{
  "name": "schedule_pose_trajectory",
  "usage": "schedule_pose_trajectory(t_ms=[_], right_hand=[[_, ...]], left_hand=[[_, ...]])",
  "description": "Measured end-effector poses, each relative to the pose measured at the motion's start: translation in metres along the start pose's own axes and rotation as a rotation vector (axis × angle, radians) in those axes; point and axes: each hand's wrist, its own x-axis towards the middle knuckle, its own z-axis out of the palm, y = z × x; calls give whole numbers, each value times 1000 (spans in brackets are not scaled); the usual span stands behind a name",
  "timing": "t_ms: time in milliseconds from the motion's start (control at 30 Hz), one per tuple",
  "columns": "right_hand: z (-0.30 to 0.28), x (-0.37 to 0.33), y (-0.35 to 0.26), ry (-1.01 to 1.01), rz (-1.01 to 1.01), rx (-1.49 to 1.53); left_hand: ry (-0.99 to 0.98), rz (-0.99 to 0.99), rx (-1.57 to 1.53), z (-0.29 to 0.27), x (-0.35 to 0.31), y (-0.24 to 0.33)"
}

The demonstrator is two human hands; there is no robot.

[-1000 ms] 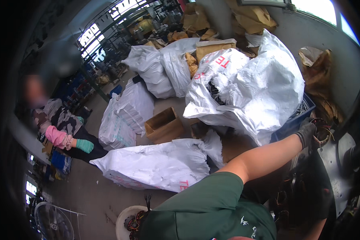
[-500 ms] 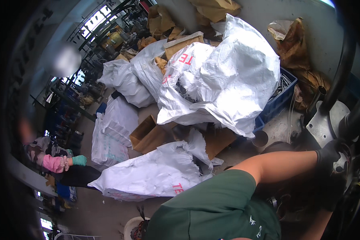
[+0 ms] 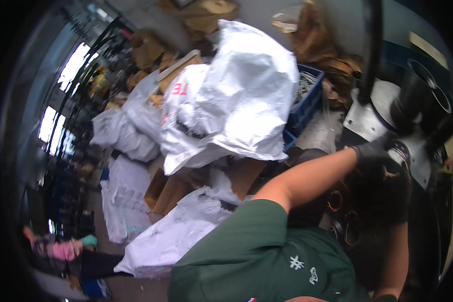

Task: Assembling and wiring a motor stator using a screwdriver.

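Observation:
My left hand (image 3: 373,153), in a black glove, reaches far to the right and is curled beside a small round silvery part with thin wires (image 3: 399,155). What lies inside its fingers is hidden. Below it is my right hand (image 3: 390,194), also dark-gloved, raised toward the same part; shadow and blur hide its fingers. Both hands are close to a grey metal plate with bolt holes (image 3: 370,117), joined to black tubes. Loops of thin wire (image 3: 335,200) show in the dark area under my left forearm.
A large white woven sack (image 3: 246,95) lies ahead, with more white sacks (image 3: 173,241) and an open cardboard box (image 3: 168,191) nearby. A blue crate (image 3: 307,103) holds metal pieces. Wide black pipes (image 3: 420,90) stand at right. Another person's gloved hand (image 3: 89,241) shows far left.
The view has turned, so sacks and crate appear farther left. Both my hands stay near the plate and the round part, which is now more visible.

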Motion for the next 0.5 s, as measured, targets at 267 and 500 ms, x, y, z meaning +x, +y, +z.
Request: schedule_pose_trajectory(t_ms=[267,500], right_hand=[[111,-2,-36,119,-97,800],[93,-6,-53,278,-21,723]], left_hand=[[-116,-221,22,-44,-51,21],[530,-118,-170,-71,-36,24]])
